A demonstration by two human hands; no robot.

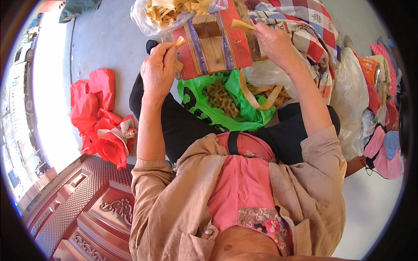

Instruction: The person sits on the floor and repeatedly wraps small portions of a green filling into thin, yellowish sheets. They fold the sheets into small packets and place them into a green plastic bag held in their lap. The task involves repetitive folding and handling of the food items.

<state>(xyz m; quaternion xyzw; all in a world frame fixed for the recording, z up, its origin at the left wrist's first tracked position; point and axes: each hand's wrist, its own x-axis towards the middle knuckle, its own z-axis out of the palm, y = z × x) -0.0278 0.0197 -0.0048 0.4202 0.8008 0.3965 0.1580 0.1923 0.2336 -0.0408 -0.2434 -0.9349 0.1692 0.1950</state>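
My left hand (159,67) pinches a small yellowish dried strip (180,42) at the left edge of a wooden board. Over the board's right side, my right hand (274,44) grips a folded yellow strip (242,25), whose end points left. Between both hands sits the red-painted wooden board (238,39), with two purple printed ribbons and a raised wood block (206,25). Below it, a green plastic bag (258,117) lies open between my legs, holding many short yellow-brown pieces (223,99). A long flat strip (261,107) loops over the bag's right part.
A clear plastic bag (140,19) of wide yellow strips stands behind the board. Checked cloth (303,26) is bundled at right, near a translucent plastic sack (351,94). Red fabric bags (94,107) lie on the floor at left. A carved brown door panel (107,205) is at lower left.
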